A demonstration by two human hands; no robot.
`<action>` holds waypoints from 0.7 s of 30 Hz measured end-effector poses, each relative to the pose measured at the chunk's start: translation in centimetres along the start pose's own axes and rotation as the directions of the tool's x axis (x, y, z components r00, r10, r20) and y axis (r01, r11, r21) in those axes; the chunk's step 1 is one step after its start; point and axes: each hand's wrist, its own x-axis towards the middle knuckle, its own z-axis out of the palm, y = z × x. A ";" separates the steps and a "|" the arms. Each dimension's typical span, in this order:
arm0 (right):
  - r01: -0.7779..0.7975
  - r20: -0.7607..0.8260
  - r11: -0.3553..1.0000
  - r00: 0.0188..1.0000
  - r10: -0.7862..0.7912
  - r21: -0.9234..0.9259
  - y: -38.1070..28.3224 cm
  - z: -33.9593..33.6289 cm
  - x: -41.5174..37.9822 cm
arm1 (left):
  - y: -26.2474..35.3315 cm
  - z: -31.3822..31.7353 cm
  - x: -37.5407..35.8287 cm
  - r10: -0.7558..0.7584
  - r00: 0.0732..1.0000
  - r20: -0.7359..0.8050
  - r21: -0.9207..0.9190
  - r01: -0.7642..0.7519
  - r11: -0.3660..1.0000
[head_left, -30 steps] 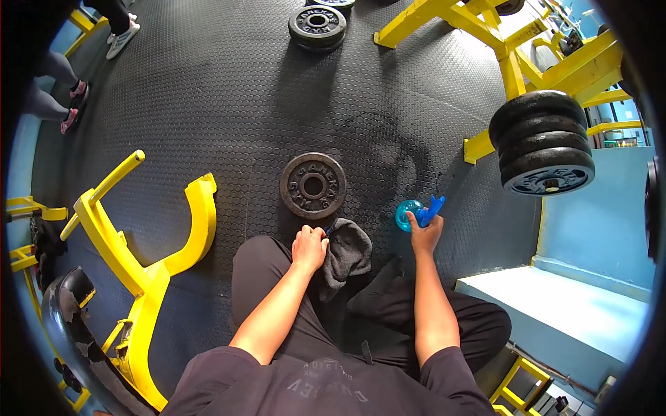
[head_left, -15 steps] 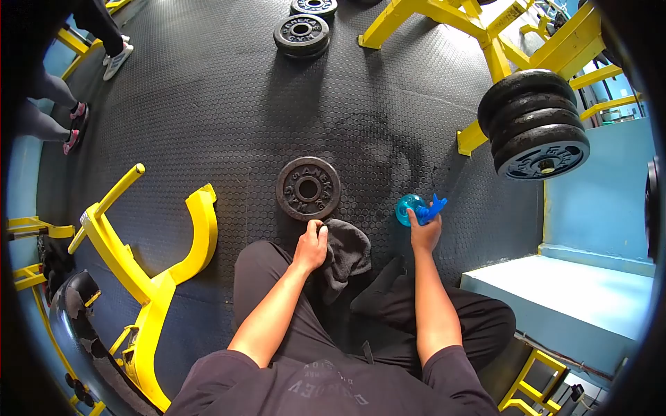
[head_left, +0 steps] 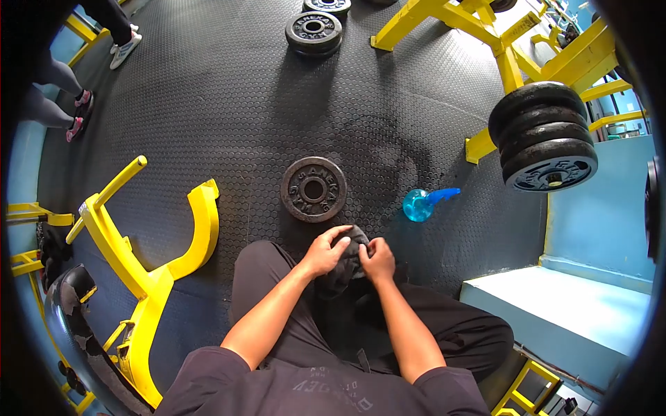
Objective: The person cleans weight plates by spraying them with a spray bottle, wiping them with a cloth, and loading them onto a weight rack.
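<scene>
A dark cloth (head_left: 340, 276) hangs bunched between my two hands, above my crossed legs. My left hand (head_left: 326, 252) grips its left side, and my right hand (head_left: 377, 261) pinches the right side. Just beyond my left hand a black weight plate (head_left: 313, 189) lies flat on the floor. To the right of it stands a blue spray bottle (head_left: 417, 205) with a blue trigger head, apart from both hands. Part of the cloth is hidden behind my fingers.
More weight plates (head_left: 313, 32) lie farther out on the black rubber floor. Several plates (head_left: 548, 139) hang on a yellow rack at right. A yellow machine frame (head_left: 156, 284) stands at left, a pale ledge (head_left: 555, 291) at right. Two people's legs (head_left: 66, 76) show at upper left.
My right hand has let go of the spray bottle, which now stands on the floor, and moved left to take hold of the cloth. My left hand has raised the cloth slightly.
</scene>
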 end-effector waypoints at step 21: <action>0.244 -0.055 0.898 0.958 -0.283 -0.366 -11.9 10.7 9.1 | -2.1 -12.7 8.0 0.042 0.676 -0.736 0.265 0.230 0.936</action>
